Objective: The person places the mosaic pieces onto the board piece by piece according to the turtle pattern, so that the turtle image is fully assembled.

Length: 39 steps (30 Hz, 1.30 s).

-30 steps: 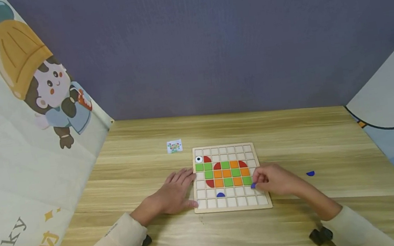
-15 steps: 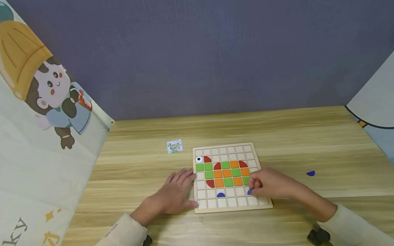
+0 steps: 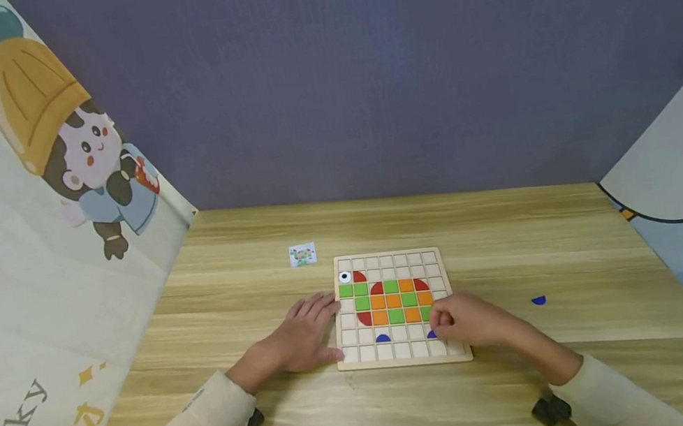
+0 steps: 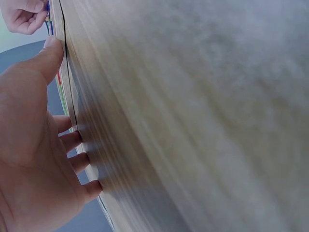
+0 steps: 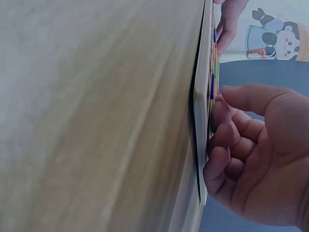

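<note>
A wooden grid board [image 3: 458, 349] lies on the table with green, orange and red tiles and a round eye tile [image 3: 345, 276] set in it. My left hand [image 3: 304, 333] is spread along the board's left edge, thumb and fingertips touching its rim. Over the lower right of the board, my right hand [image 3: 470, 318] has its fingers curled, thumb and index finger pinching a blue half-circle tile [image 3: 432, 334] at the grid surface. The fingers partly hide that tile. Another blue half-circle tile [image 3: 382, 338] sits in the same row farther left.
A third blue half-circle tile [image 3: 538, 301] lies on the table right of the board. Behind the board's upper left corner is a small picture card [image 3: 303, 254]. A dark wall [image 3: 377, 82] rises at the table's back, with printed panels on both sides.
My right hand has moved slightly left and down across the board, bringing the blue half-circle tile into the lower row. The left hand has stayed in place.
</note>
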Each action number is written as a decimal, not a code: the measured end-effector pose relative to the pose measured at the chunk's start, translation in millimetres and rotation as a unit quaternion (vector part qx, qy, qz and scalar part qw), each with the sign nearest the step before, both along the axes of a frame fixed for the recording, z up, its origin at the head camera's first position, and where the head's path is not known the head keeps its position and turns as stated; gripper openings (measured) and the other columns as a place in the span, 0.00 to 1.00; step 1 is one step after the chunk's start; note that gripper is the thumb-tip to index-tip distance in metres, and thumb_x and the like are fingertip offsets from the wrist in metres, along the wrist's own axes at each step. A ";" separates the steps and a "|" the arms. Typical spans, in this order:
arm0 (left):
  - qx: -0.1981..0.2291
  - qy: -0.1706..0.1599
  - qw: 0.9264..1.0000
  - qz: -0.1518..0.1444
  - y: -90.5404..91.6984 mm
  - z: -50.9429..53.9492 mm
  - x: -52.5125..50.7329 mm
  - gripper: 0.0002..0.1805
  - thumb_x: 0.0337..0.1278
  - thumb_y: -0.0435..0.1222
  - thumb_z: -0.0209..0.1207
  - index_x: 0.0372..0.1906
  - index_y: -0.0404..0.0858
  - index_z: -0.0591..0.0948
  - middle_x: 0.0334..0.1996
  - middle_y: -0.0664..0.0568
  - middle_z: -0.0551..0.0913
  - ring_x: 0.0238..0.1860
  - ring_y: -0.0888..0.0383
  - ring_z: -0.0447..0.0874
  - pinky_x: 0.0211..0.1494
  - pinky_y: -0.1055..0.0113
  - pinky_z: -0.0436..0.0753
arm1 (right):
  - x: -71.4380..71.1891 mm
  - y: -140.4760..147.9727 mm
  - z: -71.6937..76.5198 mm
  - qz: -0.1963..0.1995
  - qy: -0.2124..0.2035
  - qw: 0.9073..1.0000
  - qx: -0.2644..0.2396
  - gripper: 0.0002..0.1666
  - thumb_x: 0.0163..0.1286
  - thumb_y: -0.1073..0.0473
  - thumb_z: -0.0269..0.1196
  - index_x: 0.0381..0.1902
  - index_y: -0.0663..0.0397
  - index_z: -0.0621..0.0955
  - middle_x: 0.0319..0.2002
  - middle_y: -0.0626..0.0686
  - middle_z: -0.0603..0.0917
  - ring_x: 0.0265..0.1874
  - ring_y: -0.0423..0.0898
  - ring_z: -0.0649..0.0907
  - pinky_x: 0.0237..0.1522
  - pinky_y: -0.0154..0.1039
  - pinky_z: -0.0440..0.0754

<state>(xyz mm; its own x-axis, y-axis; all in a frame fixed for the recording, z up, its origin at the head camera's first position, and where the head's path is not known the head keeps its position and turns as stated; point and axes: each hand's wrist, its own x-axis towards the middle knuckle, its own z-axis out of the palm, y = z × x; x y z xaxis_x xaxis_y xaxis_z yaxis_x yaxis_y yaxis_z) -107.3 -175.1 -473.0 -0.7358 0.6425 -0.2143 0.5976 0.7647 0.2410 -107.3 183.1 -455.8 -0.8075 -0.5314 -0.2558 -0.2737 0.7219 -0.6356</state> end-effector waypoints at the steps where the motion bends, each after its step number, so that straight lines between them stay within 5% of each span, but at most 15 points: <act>1: -0.001 0.000 1.000 0.000 0.0 0.0 -0.1 0.51 0.65 0.66 0.53 0.80 0.37 0.55 0.81 0.41 0.54 0.82 0.40 0.50 0.80 0.38 0.55 | -0.2 0.4 0.0 -0.003 0.000 1.000 -0.002 0.06 0.69 0.60 0.66 0.31 0.45 0.82 0.22 0.40 0.77 0.23 0.36 0.74 0.28 0.30 0.72; 15: 0.000 -0.001 1.000 0.001 0.2 1.0 0.4 0.51 0.65 0.66 0.53 0.80 0.37 0.56 0.81 0.41 0.54 0.81 0.40 0.51 0.80 0.38 0.56 | -12.1 24.1 -2.2 -0.027 0.028 0.999 -0.019 0.05 0.73 0.57 0.63 0.36 0.50 0.83 0.27 0.42 0.80 0.26 0.37 0.75 0.29 0.31 0.75; 39: 0.003 -0.007 1.000 0.006 0.8 2.7 0.9 0.51 0.65 0.66 0.54 0.80 0.37 0.56 0.81 0.41 0.54 0.81 0.40 0.50 0.80 0.38 0.54 | -18.3 100.7 5.0 -0.085 0.089 0.992 0.034 0.05 0.71 0.63 0.63 0.41 0.51 0.85 0.31 0.44 0.83 0.30 0.35 0.77 0.31 0.32 0.76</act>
